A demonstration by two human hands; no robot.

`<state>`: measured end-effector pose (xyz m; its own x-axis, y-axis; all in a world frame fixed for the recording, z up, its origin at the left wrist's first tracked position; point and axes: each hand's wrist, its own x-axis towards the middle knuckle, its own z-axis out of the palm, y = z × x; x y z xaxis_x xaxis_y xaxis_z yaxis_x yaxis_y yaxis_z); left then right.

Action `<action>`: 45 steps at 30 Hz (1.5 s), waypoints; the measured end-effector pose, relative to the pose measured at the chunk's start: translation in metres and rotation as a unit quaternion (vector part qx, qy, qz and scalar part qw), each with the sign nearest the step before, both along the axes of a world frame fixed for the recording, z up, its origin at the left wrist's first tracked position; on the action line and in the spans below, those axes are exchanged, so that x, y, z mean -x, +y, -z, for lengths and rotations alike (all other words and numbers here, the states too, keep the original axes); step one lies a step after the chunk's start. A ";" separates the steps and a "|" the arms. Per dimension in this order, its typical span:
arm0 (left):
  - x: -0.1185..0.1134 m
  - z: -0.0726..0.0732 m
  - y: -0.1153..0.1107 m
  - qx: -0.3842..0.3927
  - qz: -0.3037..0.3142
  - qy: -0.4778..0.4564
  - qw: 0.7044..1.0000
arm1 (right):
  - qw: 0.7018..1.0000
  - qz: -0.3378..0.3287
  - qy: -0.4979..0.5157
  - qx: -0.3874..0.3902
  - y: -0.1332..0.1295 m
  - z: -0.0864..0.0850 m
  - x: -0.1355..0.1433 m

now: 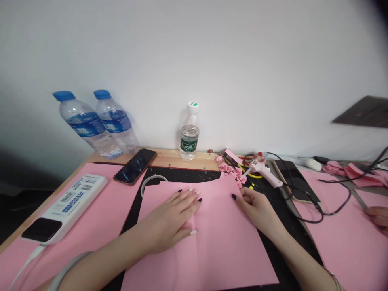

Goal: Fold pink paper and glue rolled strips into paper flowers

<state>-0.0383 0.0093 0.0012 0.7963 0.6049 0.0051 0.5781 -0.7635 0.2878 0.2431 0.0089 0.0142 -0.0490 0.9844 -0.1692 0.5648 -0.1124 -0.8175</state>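
A large sheet of pink paper (230,242) lies before me over a black mat (178,174), with a crease running down near its middle. My left hand (174,216) rests flat on the sheet's left part, fingers stretched out toward the crease. At the upper right edge, my right hand (257,208) pinches the paper between thumb and curled fingers. Just beyond that edge sits a cluster of small folded pink paper flowers (232,169). A white hot glue gun (263,171) lies behind my right hand.
A white power bank (68,206) and a phone (136,165) lie on the left, before two large water bottles (117,121). A small bottle (189,139) stands by the wall. Right: another phone (295,180), black cables (315,220) and another person's hand (378,216) near pink paper.
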 end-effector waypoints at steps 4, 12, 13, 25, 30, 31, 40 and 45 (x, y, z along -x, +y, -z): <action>-0.001 0.009 0.002 -0.004 -0.006 0.006 1.000 | 0.980 -0.012 -0.166 -0.107 -0.006 0.007 -0.001; -0.001 0.017 0.000 0.003 -0.003 -0.004 1.000 | 0.894 -0.153 -0.283 -0.310 -0.021 0.018 0.010; -0.001 0.017 0.000 0.003 -0.004 -0.006 1.000 | 0.886 -0.179 -0.292 -0.312 -0.023 0.019 0.011; -0.002 0.030 0.006 -0.064 -0.108 -0.026 0.992 | 0.803 -0.343 -0.345 -0.344 -0.033 0.024 0.016; -0.004 0.030 0.006 -0.076 -0.112 -0.016 0.991 | 0.799 -0.380 -0.338 -0.321 -0.036 0.020 0.020; -0.004 0.030 0.006 -0.078 -0.113 -0.013 0.990 | 0.801 -0.384 -0.331 -0.317 -0.036 0.019 0.020; -0.004 0.027 0.007 -0.093 -0.069 -0.014 0.993 | 0.808 -0.400 -0.307 -0.306 -0.036 0.014 0.025; -0.003 0.028 0.006 -0.093 -0.077 -0.006 0.993 | 0.802 -0.412 -0.310 -0.302 -0.038 0.014 0.026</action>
